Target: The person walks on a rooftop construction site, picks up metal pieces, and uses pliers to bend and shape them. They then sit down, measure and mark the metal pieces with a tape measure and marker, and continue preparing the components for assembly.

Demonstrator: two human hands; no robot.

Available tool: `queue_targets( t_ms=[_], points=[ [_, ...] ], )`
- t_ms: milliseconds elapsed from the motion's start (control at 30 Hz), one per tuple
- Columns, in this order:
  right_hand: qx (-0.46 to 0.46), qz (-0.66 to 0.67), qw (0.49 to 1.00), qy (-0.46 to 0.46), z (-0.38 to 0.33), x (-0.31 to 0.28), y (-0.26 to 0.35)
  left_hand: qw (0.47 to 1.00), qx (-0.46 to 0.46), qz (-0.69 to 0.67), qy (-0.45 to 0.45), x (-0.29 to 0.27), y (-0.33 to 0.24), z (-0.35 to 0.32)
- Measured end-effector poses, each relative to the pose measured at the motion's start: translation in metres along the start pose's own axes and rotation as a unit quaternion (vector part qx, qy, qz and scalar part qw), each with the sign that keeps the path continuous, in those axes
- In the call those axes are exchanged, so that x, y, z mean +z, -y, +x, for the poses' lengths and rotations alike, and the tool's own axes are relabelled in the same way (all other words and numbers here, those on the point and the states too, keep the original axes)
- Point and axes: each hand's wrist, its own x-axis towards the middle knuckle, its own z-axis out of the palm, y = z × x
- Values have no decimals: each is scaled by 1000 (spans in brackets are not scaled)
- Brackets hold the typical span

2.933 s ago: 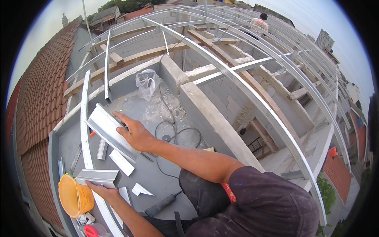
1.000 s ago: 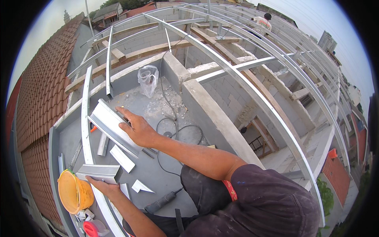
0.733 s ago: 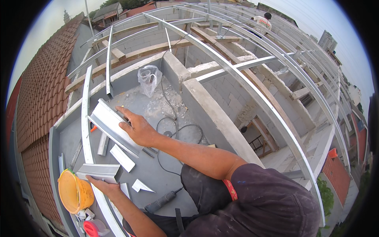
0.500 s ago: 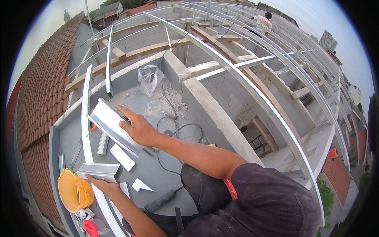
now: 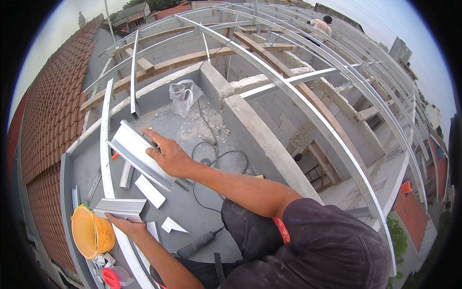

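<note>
My right hand (image 5: 168, 153) grips the edge of a wide, pale metal channel piece (image 5: 135, 153) that slants across the left-centre, fingers over its far side. Lower down, my left hand (image 5: 126, 224) holds a short silver channel offcut (image 5: 120, 208) from beneath, beside the yellow bucket. Between the two pieces a bare metal offcut (image 5: 150, 191) lies on the grey floor. A pointed metal scrap (image 5: 173, 225) rests near my left forearm. Close to my knee is a dark angle grinder (image 5: 198, 244), its body partly hidden by my leg.
A yellow bucket (image 5: 89, 233) and a pink-lidded tub (image 5: 111, 278) stand at lower left. Black cable (image 5: 214, 166) loops across the floor near a plastic bag (image 5: 185, 96) and rubble. Steel trusses (image 5: 288, 89) span the right side above open rooms. A person (image 5: 321, 25) works far off.
</note>
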Motion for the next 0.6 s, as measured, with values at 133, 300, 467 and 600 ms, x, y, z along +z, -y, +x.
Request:
queue_targets(
  t_ms=[133,300,467,600],
  points=[
    [-7,-2,1000,-5,1,1,-2,1000,-3,1,-2,2,0,-1],
    [-1,17,1000,2,0,-1,2,1000,9,8,0,0,3,0],
    [-8,7,1000,-3,0,-1,-1,1000,5,6,-7,4,3,-3],
    [-27,2,999,-23,0,-1,-3,1000,1,3,-2,3,5,0]
  ],
)
